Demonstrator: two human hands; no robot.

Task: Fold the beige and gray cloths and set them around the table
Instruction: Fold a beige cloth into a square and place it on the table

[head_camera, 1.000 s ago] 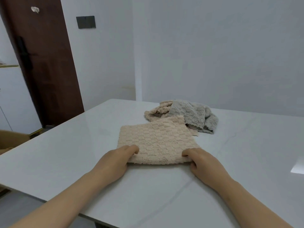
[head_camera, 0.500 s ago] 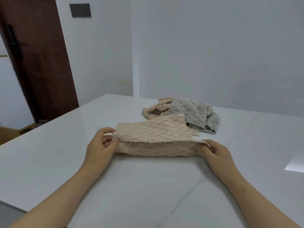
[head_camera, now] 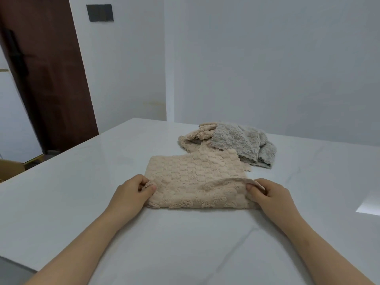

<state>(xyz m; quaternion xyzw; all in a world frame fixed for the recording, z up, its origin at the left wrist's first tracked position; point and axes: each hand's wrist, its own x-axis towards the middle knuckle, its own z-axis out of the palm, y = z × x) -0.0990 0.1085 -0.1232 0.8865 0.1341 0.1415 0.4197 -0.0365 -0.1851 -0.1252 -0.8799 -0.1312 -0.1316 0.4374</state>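
- The beige cloth [head_camera: 195, 177] lies on the counter [head_camera: 82, 182] directly in front of the person. Its far part is flat and its near edge is doubled into a raised fold.
- Handling, as judged: the cloth is a soft, light, waffle-textured terry with no stiffness. It will sag between two holds. It may slide on the glossy counter if pulled from one side only.
- Recommended hold: pinch both ends of the edge being carried over, so that the edge travels straight.
- The left hand [head_camera: 131, 194] pinches the near-left corner between thumb and curled fingers.
- The right hand [head_camera: 271, 196] pinches the near-right end of the fold, lifted slightly off the layer beneath.
- The gray cloth [head_camera: 238, 140] lies crumpled over a second beige cloth [head_camera: 193, 138] in a heap just behind, close against the far-right corner.
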